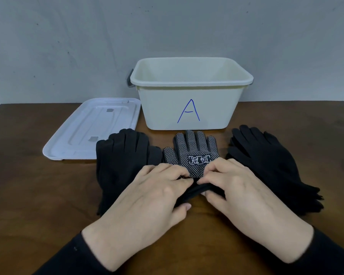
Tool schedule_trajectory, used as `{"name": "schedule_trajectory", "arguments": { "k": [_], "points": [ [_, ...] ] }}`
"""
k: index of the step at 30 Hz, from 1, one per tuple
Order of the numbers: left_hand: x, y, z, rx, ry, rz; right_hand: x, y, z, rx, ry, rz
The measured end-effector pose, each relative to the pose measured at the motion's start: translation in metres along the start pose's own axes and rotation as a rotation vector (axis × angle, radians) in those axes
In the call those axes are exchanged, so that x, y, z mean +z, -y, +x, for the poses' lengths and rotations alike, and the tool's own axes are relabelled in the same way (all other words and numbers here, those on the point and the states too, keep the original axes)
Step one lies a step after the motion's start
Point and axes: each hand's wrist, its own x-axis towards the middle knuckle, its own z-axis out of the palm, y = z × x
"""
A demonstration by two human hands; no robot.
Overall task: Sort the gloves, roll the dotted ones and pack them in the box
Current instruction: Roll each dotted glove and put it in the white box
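Observation:
A black glove with white dots (193,147) lies flat in the middle of the table, fingers pointing at the box. My left hand (153,193) and my right hand (236,189) both pinch its cuff end, which is folded up into a small roll between my fingers. A plain black glove (123,161) lies to the left of it. A stack of plain black gloves (270,165) lies to the right. The cream box marked "A" (189,110) stands open just behind the dotted glove; I see nothing inside it.
The box's white lid (91,128) lies upside down on the brown table (38,195), left of the box. A grey wall rises close behind the table's far edge.

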Motion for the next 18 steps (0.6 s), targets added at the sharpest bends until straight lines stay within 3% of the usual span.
{"name": "schedule_trajectory", "arguments": {
  "k": [6,10,14,18],
  "points": [
    [-0.006,-0.003,-0.005,-0.039,-0.069,-0.09,-0.016,0.0,-0.004,-0.015,0.094,0.045],
    [-0.01,-0.008,-0.008,-0.106,-0.19,-0.238,-0.023,0.002,-0.008,0.103,0.062,0.183],
    [-0.007,-0.004,0.002,-0.218,-0.152,-0.425,-0.018,0.0,-0.002,0.198,0.01,0.277],
    [-0.002,-0.002,0.006,-0.291,-0.114,-0.389,-0.008,-0.005,0.004,0.245,-0.07,0.314]
  ]
}}
